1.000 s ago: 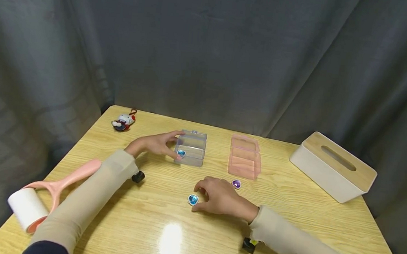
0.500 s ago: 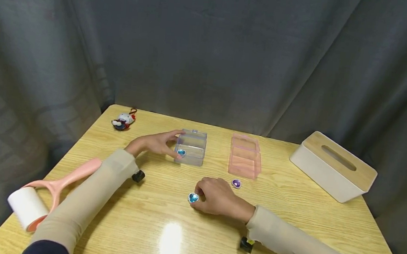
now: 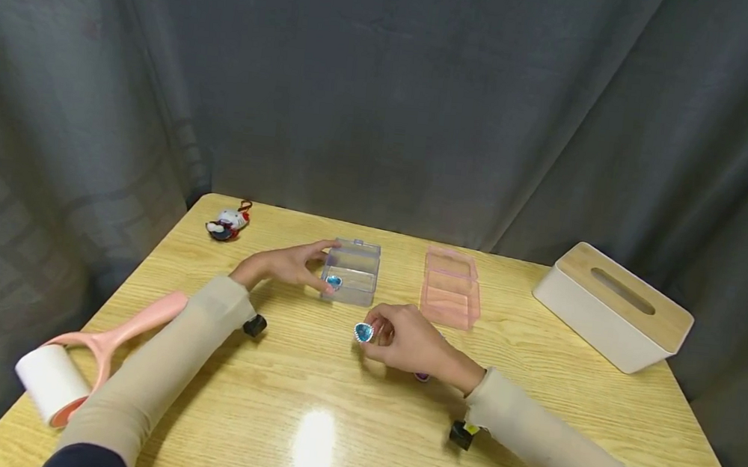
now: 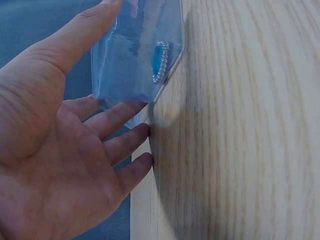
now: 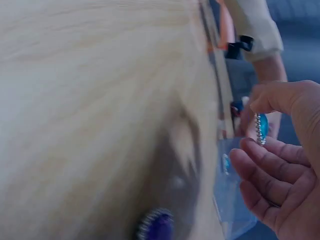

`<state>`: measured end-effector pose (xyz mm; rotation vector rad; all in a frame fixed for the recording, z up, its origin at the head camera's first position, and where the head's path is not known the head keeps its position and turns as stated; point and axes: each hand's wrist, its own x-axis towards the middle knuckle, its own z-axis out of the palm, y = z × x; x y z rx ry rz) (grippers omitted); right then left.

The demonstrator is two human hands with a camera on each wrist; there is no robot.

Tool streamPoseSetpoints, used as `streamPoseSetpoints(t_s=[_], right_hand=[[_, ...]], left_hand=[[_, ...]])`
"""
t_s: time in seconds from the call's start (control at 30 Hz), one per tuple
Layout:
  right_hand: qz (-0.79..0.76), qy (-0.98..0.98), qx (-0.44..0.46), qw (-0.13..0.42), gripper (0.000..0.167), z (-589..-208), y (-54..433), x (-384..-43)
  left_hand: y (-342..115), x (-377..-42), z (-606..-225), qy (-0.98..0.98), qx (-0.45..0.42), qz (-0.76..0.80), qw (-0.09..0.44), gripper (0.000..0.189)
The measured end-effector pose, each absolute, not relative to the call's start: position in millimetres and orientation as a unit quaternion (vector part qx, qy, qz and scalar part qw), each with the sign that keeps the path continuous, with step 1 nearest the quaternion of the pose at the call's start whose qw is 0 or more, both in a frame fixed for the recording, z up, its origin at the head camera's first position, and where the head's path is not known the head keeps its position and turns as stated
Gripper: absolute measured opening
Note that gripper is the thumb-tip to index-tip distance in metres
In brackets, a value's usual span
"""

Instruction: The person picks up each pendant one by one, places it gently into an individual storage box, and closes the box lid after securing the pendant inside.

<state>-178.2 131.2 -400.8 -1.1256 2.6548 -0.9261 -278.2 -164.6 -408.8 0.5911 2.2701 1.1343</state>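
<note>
My left hand [image 3: 290, 263] grips the left side of an open clear bluish plastic box [image 3: 357, 296], thumb at its near end and fingers at the far side. Inside the box lies a blue gem with a beaded silver rim [image 4: 159, 64]. Between thumb and fingertips, my right hand [image 3: 407, 340] pinches another such blue gem [image 3: 364, 332], lifted above the table. A purple gem [image 3: 422, 377] shows partly beneath the right wrist; a purple gem [image 5: 159, 227] also appears low in the right wrist view. Another small gem edge is mostly hidden behind the right hand.
An open pink plastic box [image 3: 447, 314] stands right of the bluish one. A tissue box [image 3: 610, 309] sits at the right, a pink-handled lint roller [image 3: 99, 346] at the left, and a small plush charm [image 3: 229, 224] at the back left corner.
My right hand has closed its fingertips on the blue gem and raised it off the table, away from me. A purple gem has come into sight below that wrist. The left hand stays put.
</note>
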Motion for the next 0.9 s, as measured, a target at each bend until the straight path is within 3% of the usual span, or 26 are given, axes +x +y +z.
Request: streamPoseSetpoints(t_s=[0.5, 0.9], right_hand=[[-0.483, 0.831, -0.271, 0.056, 0.028, -389.4, 142.6, -205.1], [-0.533, 0.803, -0.26, 0.053, 0.028, -383.2, 142.1, -223.7]], left_hand=[[-165.0, -278.8, -410.6, 0.836, 0.217, 0.424, 0.271, 0.107], [-165.5, -279.1, -409.9, 0.836, 0.214, 0.425, 0.273, 0.107]])
